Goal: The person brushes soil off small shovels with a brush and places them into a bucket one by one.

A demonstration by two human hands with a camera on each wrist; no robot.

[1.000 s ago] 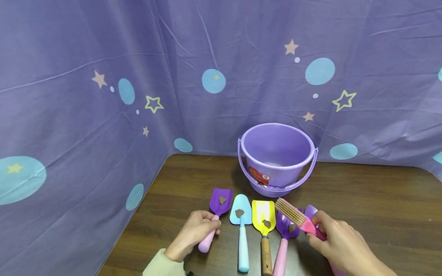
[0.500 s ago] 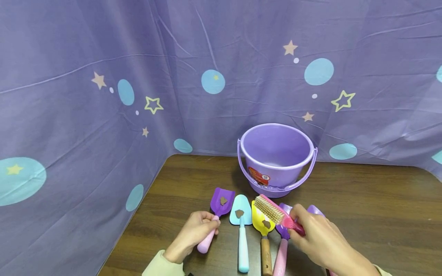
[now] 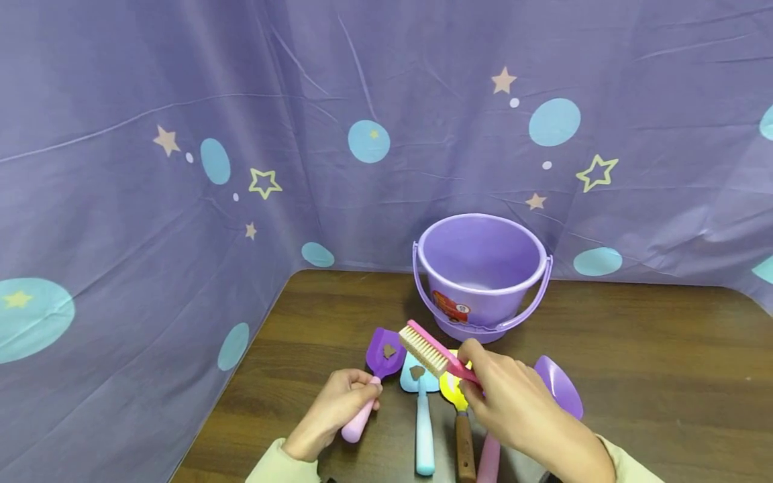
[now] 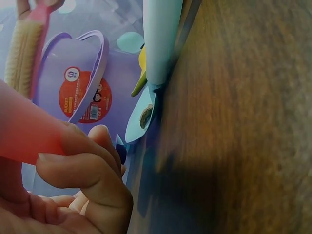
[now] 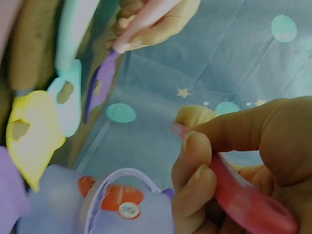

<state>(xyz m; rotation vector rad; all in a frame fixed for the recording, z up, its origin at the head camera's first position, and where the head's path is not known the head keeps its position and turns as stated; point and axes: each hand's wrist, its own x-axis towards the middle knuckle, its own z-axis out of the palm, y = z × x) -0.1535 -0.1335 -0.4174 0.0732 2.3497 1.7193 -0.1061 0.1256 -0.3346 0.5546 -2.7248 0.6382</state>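
Observation:
My left hand (image 3: 343, 404) grips the pink handle of a purple toy shovel (image 3: 384, 349), whose scoop bears a small brown patch. In my right hand (image 3: 504, 392) is a pink brush (image 3: 430, 348) with pale bristles, pinched by its handle. The bristles hang over the light blue shovel (image 3: 425, 429), close to the purple scoop. A yellow shovel (image 3: 464, 443) with a wooden handle lies partly under the right hand. Brown patches also show on the light blue and yellow scoops. From the right wrist view, the brush handle (image 5: 243, 200) runs between thumb and fingers.
A lilac bucket (image 3: 477, 302) with a red label and lowered handle stands behind the shovels. Right of the hand lies a lilac scoop (image 3: 558, 388), and a pink handle (image 3: 489, 459) shows below the hand. A starry purple curtain (image 3: 423, 100) encloses the wooden table (image 3: 658, 362).
My right hand has carried the brush leftward, from above the right-hand purple scoop across the yellow one to the light blue one. The left hand keeps its grip on the purple shovel.

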